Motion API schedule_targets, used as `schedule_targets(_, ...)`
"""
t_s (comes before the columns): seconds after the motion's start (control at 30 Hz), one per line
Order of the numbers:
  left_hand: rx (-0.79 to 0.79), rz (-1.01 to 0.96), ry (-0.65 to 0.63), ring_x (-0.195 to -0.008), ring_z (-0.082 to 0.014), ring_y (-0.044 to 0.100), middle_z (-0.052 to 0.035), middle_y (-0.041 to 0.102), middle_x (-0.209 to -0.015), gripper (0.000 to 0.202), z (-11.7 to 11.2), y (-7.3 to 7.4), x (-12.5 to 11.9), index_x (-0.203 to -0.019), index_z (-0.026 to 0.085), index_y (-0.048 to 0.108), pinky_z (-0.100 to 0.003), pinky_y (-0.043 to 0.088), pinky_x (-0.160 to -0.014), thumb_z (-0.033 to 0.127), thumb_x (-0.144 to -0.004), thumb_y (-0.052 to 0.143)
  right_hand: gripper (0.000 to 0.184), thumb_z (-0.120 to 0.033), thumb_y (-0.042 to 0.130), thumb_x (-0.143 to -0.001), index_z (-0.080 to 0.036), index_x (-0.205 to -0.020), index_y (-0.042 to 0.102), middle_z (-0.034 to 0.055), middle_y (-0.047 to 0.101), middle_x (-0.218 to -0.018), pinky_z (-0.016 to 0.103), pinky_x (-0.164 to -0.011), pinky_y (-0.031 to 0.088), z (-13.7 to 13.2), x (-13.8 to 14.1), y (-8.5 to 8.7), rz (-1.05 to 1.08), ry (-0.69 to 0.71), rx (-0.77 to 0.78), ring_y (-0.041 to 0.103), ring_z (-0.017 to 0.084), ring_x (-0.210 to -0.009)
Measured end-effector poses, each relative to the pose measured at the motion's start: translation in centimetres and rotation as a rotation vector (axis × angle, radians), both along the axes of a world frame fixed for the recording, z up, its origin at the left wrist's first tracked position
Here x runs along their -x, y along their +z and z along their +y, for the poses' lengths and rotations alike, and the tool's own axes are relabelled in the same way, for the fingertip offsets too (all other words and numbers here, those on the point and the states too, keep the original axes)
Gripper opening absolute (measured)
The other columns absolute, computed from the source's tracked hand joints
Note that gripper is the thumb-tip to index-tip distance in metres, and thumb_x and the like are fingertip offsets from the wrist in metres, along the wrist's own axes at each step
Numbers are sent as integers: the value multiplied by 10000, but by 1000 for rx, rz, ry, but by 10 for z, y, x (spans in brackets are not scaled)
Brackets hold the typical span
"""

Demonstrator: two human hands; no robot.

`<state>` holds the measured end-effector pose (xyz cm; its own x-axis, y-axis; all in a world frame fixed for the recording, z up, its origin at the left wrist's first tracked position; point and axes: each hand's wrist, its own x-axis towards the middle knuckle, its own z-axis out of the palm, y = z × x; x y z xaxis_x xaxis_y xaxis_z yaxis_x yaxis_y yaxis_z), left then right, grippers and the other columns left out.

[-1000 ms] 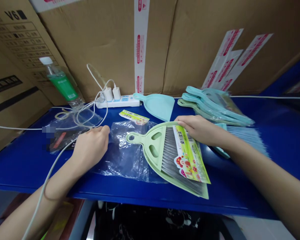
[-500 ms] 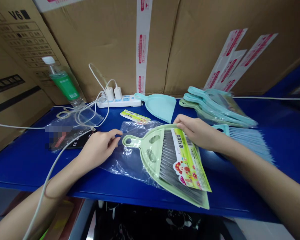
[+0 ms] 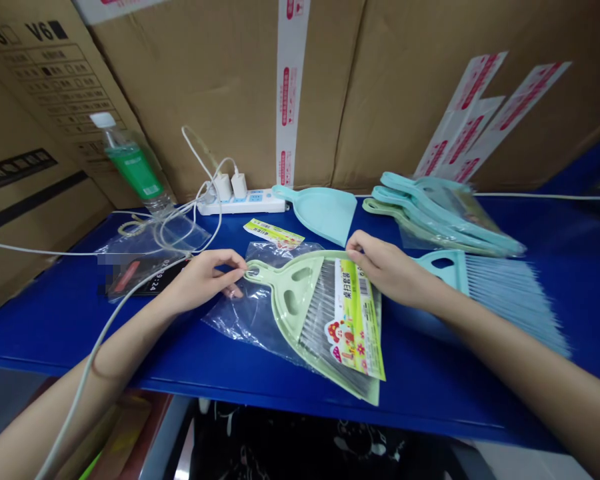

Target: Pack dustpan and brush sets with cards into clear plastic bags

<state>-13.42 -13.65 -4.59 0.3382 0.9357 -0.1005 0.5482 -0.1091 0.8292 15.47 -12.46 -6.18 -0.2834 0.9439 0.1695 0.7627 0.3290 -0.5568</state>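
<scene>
A light green dustpan point(image 3: 295, 300) with a grey-bristled brush and a yellow-green label card point(image 3: 353, 317) lies on the blue table point(image 3: 55, 320), partly over a clear plastic bag point(image 3: 243, 313). My left hand point(image 3: 207, 280) pinches the bag's edge right at the tip of the dustpan's handle. My right hand point(image 3: 387, 270) grips the dustpan's far rim beside the card.
A light blue dustpan point(image 3: 325, 210), a stack of bagged sets point(image 3: 440, 210) and a blue brush point(image 3: 505, 290) lie behind and right. A power strip point(image 3: 240, 200), cables, a green-labelled bottle point(image 3: 130, 167) and a bagged phone point(image 3: 135, 270) sit at left. Cardboard boxes form the back wall.
The green dustpan has slid left and turned, its handle now at my left hand. My left hand moved right and closed on the bag's edge.
</scene>
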Motion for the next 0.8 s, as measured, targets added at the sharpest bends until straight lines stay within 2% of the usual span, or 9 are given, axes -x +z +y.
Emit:
schedule_targets(0.1,61,-66,14,-497,-110,647,52,589,-547,150,3,-3,0,-780,190,492,-194,509,-492,310,-798,580,154,-315,344,-851,-258,-715,388,-4,512,-642,297,-559,355,3,-3,-3,63,28,29,469,166,-585)
schedule_targets(0.23,72,-146,24,-433,-84,585,93,534,-509,193,6,-8,1,-788,201,437,-186,461,-453,291,-790,608,224,-406,363,-857,-239,-746,461,15,546,-698,314,-594,386,4,-3,-1,179,23,163,499,177,-644)
schedule_targets(0.4,95,-190,28,-361,-49,490,125,489,-489,140,6,-11,2,-835,208,404,-157,339,-389,224,-820,542,206,-428,488,-826,-225,-826,523,10,577,-759,298,-610,412,3,-1,4,461,7,464,541,164,-685)
schedule_targets(0.57,164,-230,13,-380,-77,535,96,557,-464,117,3,-11,4,-862,218,375,-174,401,-421,214,-838,489,240,-358,641,-761,-223,-921,525,19,621,-858,274,-638,454,2,-1,7,704,7,726,591,153,-769)
schedule_targets(0.73,208,-265,13,-404,-92,583,86,575,-503,120,1,-11,2,-880,221,378,-181,448,-438,208,-842,491,609,-251,772,-638,-261,-1157,453,23,632,-1036,284,-701,504,0,-2,9,809,97,747,615,164,-880)
schedule_targets(0.8,231,-277,16,-412,-95,597,78,591,-545,120,1,-10,2,-885,221,382,-180,454,-435,190,-842,490,602,-241,786,-620,-261,-1131,468,15,643,-1016,286,-725,511,0,-2,7,797,127,720,620,163,-885)
